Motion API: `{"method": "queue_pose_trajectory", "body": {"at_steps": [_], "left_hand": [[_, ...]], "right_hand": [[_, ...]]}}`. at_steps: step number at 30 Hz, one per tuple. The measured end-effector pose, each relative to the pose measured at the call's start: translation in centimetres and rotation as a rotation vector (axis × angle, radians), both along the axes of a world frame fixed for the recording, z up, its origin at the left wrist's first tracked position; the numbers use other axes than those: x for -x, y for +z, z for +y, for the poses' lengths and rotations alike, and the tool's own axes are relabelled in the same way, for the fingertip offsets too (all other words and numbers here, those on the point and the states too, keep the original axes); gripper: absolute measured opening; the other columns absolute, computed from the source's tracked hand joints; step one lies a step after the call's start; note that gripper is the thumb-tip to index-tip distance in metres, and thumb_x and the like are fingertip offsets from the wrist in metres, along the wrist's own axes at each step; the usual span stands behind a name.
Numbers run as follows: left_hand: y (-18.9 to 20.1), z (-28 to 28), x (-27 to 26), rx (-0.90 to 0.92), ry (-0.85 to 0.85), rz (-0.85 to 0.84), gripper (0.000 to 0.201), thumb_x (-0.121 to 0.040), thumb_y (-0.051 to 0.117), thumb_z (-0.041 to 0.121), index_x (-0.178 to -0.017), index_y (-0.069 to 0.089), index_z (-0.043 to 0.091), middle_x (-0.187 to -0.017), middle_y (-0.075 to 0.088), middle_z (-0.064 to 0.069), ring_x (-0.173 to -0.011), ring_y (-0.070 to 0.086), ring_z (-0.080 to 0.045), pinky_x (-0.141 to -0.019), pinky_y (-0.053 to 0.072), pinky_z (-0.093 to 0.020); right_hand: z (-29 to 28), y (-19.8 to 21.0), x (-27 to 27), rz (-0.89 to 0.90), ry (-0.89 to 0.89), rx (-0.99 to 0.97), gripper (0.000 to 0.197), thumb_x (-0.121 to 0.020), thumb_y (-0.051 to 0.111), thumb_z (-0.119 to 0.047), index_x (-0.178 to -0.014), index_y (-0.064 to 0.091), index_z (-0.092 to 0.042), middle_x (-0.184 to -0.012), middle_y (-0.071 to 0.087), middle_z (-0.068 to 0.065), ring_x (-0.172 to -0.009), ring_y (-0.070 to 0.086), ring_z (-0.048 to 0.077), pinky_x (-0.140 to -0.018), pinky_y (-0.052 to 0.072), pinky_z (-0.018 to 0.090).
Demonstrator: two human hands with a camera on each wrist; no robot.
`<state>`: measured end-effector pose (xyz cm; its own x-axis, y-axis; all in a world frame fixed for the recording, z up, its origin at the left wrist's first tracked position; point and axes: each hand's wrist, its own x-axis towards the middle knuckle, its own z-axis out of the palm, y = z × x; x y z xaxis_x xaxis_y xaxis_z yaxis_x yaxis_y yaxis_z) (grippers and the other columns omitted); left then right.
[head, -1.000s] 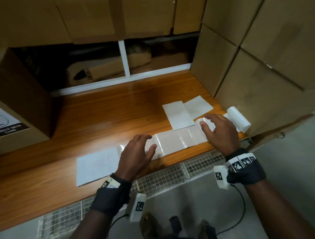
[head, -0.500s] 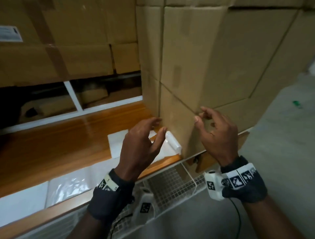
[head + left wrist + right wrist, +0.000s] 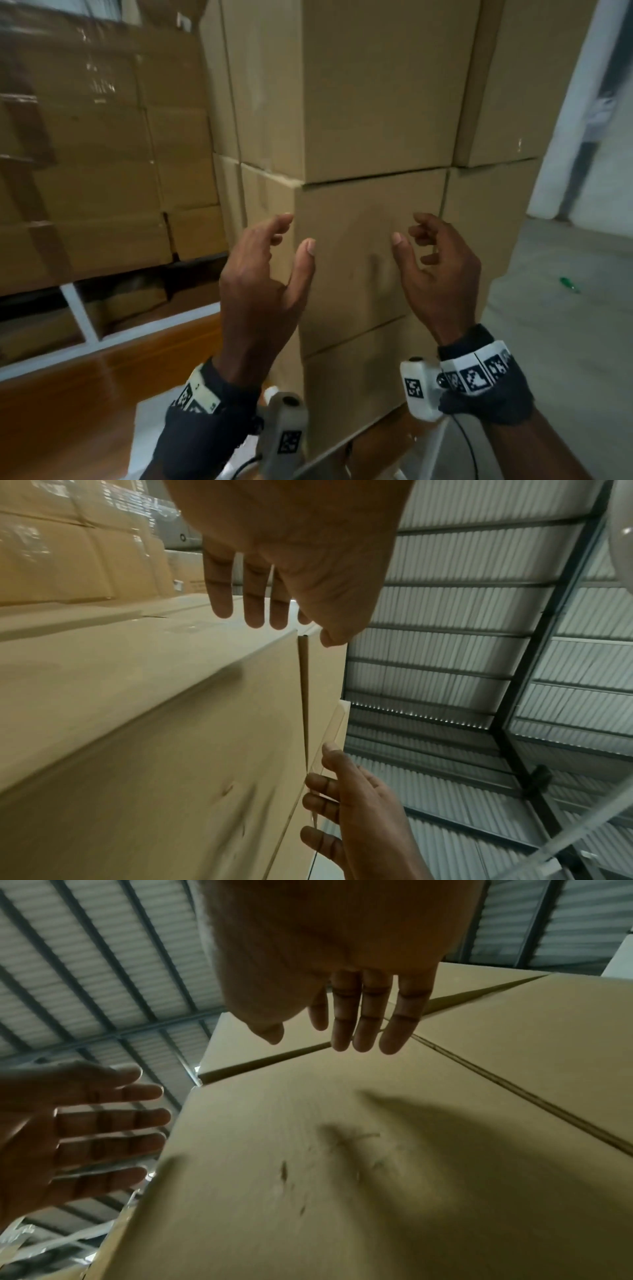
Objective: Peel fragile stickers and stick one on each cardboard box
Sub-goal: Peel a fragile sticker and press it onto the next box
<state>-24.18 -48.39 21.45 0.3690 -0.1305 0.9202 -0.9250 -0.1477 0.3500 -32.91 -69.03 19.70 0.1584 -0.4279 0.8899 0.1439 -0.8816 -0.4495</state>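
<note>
While both hands (image 3: 260, 274) hover, cardboard box (image 3: 356, 260) sits just beyond fingertips.

Both wrists wear dark wraps (image 3: 493, 394), white bands with black square markers, and small white cameras.

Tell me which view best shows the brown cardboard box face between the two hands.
The head view: the brown cardboard box face appears whole, between left hand and right hand. The right wrist view shows it close, slanted and shadowed; the left wrist view shows it almost edge-on.
</note>
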Motion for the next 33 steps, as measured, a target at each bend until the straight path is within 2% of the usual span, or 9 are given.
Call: {"method": "queue_pose_trajectory", "body": {"at_steps": [4,8,14,19,21,24,29,31,33], "left_hand": [[3.6,-2.0,-1.6,0.086,-0.002,-0.032,0.05,-0.095,0.065,0.035,-0.135,0.055,0.007,-0.126,0.057,-0.003,-0.111,0.058,-0.017,-0.085,0.056,-0.038],[6.6,-2.8,-2.9,0.113,0.022,-0.019,0.066,-0.091,0.063,0.052,-0.143,0.048,0.013,-0.135,0.053,-0.006,-0.118,0.055,-0.016,-0.089,0.055,-0.037],[9.4,-4.1,-3.6,0.063,0.005,0.044,0.083,-0.086,0.059,0.067,-0.154,0.039,0.024,-0.147,0.051,-0.001,-0.128,0.054,-0.016,-0.093,0.057,-0.05],[10.3,-4.0,-3.2,0.043,-0.031,0.103,0.07,-0.093,0.061,0.05,-0.156,0.038,0.029,-0.141,0.054,0.01,-0.124,0.058,-0.007,-0.089,0.059,-0.034],[10.5,-3.2,-3.6,0.046,-0.068,0.112,0.07,-0.095,0.061,0.058,-0.156,0.039,0.031,-0.143,0.058,0.011,-0.123,0.061,-0.003,-0.088,0.06,-0.027],[10.1,-2.1,-3.7,0.069,-0.104,0.144,0.073,-0.091,0.054,0.059,-0.155,0.039,0.027,-0.141,0.061,0.008,-0.122,0.063,-0.007,-0.088,0.06,-0.03],[10.2,-0.9,-2.4,0.14,-0.065,0.178,0.054,-0.103,0.055,0.043,-0.152,0.044,0.025,-0.137,0.063,0.005,-0.119,0.064,-0.008,-0.087,0.061,-0.031],[11.5,-0.5,-1.9,0.105,-0.061,0.223,0.058,-0.098,0.056,0.055,-0.15,0.045,0.032,-0.134,0.064,0.011,-0.117,0.064,-0.008,-0.083,0.061,-0.031],[13.2,-0.4,-1.6,0.046,-0.068,0.29,0.065,-0.09,0.058,0.066,-0.148,0.046,0.039,-0.132,0.063,0.013,-0.113,0.066,-0.007,-0.08,0.06,-0.031]], "right_hand": [[-3.6,4.5,-1.4,-0.08,-0.069,0.016,0.051,-0.093,0.062,-0.051,-0.126,0.062,-0.011,-0.108,0.066,0.0,-0.093,0.06,0.012,-0.07,0.057,0.043],[-6.3,8.8,-2.4,-0.098,-0.159,0.016,0.064,-0.092,0.059,-0.057,-0.131,0.059,-0.006,-0.114,0.065,0.009,-0.099,0.059,0.015,-0.08,0.043,0.024],[-7.7,11.9,-2.7,0.03,-0.218,-0.024,0.074,-0.093,0.048,-0.071,-0.137,0.053,-0.012,-0.125,0.065,0.008,-0.111,0.062,0.026,-0.087,0.054,0.043],[-8.3,12.3,-2.3,0.11,-0.183,-0.004,0.079,-0.088,0.038,-0.079,-0.132,0.056,-0.016,-0.116,0.068,0.004,-0.102,0.065,0.027,-0.08,0.056,0.042],[-8.5,12.4,-2.3,0.129,-0.148,-0.015,0.083,-0.087,0.038,-0.08,-0.139,0.052,-0.017,-0.122,0.068,0.003,-0.108,0.065,0.026,-0.084,0.056,0.045],[-8.6,12.4,-2.3,0.124,-0.041,0.002,0.08,-0.087,0.041,-0.08,-0.136,0.054,-0.019,-0.116,0.069,0.001,-0.102,0.066,0.024,-0.081,0.057,0.044],[-8.3,13.3,-2.5,0.036,0.165,0.013,0.062,-0.086,0.056,-0.073,-0.109,0.062,-0.016,-0.093,0.062,-0.002,-0.082,0.059,0.016,-0.062,0.041,0.024],[-8.1,14.4,-2.4,0.063,0.331,-0.103,0.067,-0.079,0.062,-0.072,-0.119,0.056,-0.019,-0.099,0.062,-0.011,-0.084,0.06,0.004,-0.061,0.043,0.014],[-8.1,15.5,-2.5,0.127,0.511,-0.208,0.083,-0.073,0.066,-0.073,-0.135,0.048,-0.022,-0.109,0.06,-0.021,-0.092,0.058,-0.007,-0.07,0.046,0.006]]}}
